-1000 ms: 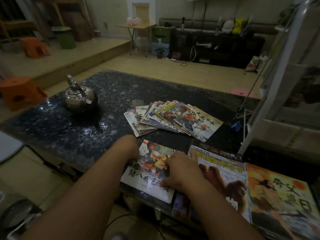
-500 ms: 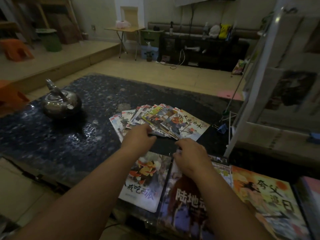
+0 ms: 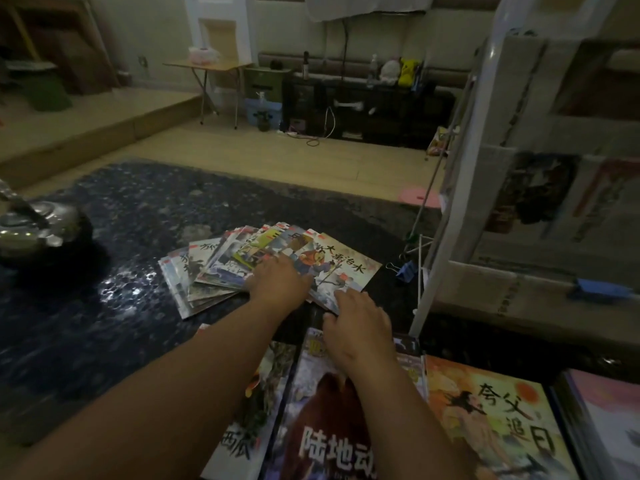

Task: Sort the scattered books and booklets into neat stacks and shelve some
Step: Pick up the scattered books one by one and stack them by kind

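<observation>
Fanned booklets (image 3: 221, 268) lie mid-table (image 3: 104, 306), both hands on them.
The left hand (image 3: 280, 284) lies flat, hiding the fan's middle. The right hand (image 3: 356, 323) touches its near corner, pinch unclear. Larger books (image 3: 332, 438) are cut off below, and the white shelf (image 3: 485, 168) holds blurred books.

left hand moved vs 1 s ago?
Yes. The left hand went forward, away from the person: off the near-edge booklet and onto the fanned booklets farther up the table.
</observation>
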Demonstrator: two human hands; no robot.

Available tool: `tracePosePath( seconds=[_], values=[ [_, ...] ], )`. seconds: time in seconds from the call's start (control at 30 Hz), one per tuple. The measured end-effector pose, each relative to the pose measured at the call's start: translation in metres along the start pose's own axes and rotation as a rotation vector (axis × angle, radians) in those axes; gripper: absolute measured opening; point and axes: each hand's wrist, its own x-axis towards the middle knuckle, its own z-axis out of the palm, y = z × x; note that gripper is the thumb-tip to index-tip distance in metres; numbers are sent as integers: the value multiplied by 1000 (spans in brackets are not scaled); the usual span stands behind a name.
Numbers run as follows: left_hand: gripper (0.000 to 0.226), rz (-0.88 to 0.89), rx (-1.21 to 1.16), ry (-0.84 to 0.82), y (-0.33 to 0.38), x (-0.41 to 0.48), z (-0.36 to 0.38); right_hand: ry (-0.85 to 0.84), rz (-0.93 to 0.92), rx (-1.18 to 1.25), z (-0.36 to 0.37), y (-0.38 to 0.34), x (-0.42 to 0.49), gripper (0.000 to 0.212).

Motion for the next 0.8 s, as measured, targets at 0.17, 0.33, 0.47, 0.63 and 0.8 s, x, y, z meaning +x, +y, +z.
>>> tracePosePath(
  seconds=[0.17,0.33,0.47,0.63,0.8],
  values=[
    [88,-26,171,-44,3,14,3,-7,-1,28,1,3,5,53],
    [108,-120,152,-132,9,21,-4,-14,-4,40,-1,3,4,52],
    [104,-242,89,-153,13,26,-13,-11,-16,40,-3,3,-1,52],
    [33,-37,-175,109,12,7,-27,13,-17,81,-7,4,0,53],
    [27,-44,-697,97,-4,-24,-46,28,34,176,-8,-4,-4,53]
  ],
)
